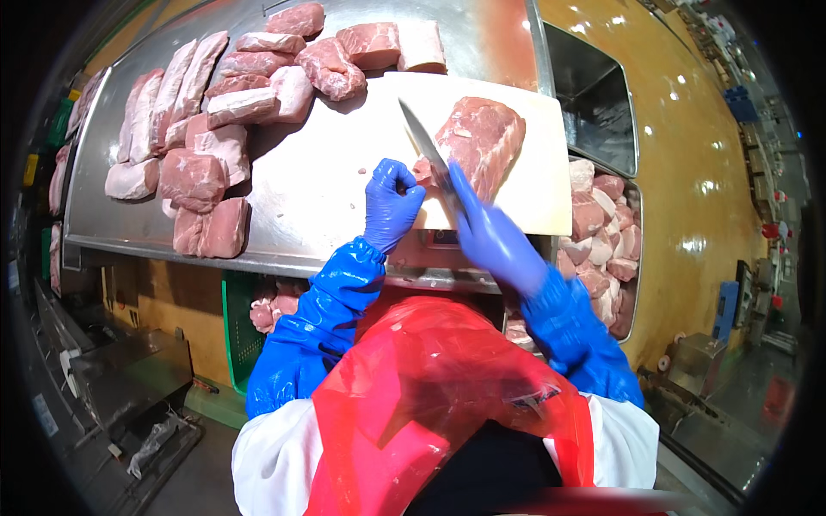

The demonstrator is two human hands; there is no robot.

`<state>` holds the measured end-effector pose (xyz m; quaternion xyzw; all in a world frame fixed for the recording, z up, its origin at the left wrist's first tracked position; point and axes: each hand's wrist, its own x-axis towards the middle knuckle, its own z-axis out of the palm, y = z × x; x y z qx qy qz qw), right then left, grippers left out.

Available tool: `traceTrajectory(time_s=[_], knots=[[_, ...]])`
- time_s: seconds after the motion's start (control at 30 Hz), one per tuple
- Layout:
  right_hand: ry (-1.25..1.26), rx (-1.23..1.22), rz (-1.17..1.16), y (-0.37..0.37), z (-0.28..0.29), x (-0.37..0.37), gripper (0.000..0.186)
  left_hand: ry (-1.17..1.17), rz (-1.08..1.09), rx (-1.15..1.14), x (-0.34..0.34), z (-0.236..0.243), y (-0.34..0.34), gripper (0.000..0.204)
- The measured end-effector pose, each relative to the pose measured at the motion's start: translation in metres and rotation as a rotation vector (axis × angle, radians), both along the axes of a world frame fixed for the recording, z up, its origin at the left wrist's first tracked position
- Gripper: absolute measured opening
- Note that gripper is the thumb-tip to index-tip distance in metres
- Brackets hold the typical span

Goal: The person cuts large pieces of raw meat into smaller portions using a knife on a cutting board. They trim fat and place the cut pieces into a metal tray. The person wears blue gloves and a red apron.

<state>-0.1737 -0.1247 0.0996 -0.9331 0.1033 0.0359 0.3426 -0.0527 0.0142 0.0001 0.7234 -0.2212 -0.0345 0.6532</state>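
Observation:
My right hand [490, 236], in a blue glove, is closed on the handle of a knife [422, 138], its blade angled up-left across the left side of a large pink pork loin [480, 138]. The loin lies on a white cutting board [327, 181]. My left hand [391, 206], also gloved, has its fingers curled tightly beside a small flap of meat [422, 171] at the loin's lower left; what they pinch, if anything, is hidden.
Many pork cuts [194, 181] are piled on a steel table [103, 219] to the left and back. Right of the board stand a steel bin [589, 82] and another full of meat [602, 258]. A green crate [237, 327] with meat sits below the table.

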Motion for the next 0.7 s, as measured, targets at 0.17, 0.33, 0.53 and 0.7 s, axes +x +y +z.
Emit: traceTrajectory(time_s=[0.17,0.33,0.53,0.7], knots=[[0.326,-0.204,0.036,0.012,0.023,-0.065,0.09,0.193,-0.096,-0.05,0.023,0.005,0.019,0.019],[0.152,-0.24,-0.055,0.02,-0.019,-0.002,0.084,0.075,-0.279,-0.092,0.002,0.059,0.074,0.024],[-0.193,0.083,-0.03,-0.084,-0.003,0.0,0.068,0.14,0.031,1.117,-0.05,-0.058,0.313,0.03],[-0.518,0.632,-0.245,-0.181,-0.032,0.101,0.062,-0.205,0.136,0.553,-0.034,0.012,0.122,0.044]])
